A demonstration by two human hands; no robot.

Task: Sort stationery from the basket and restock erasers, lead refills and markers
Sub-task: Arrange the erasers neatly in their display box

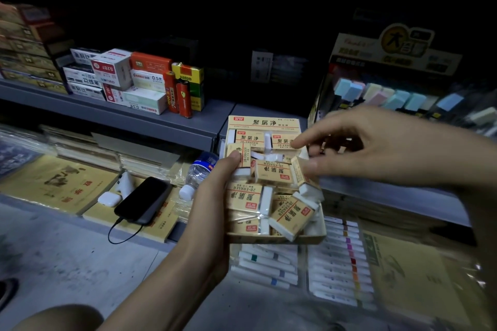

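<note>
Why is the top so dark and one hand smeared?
Head view: light reaches only the eraser box and floor, the shelf behind fades to black; right hand is motion-blurred, left hand sharp; shelf edges bow from the wide-angle lens.

The left forearm (166, 277) comes up from the lower left corner to the middle of the view, bare, with the wrist almost straight. The left hand (212, 191) holds a tan cardboard box of erasers (269, 239) by its left side: its thumb (232, 157) lies on top, and the other fingers are hidden under the box. The right forearm (478, 169) enters from the right edge. The right hand (376, 148) is above the far end of the box, palm down and a little blurred. Its index finger (317, 138) and thumb (322, 166) stretch to the left, apart from each other, while the other fingers bend loosely.
</note>
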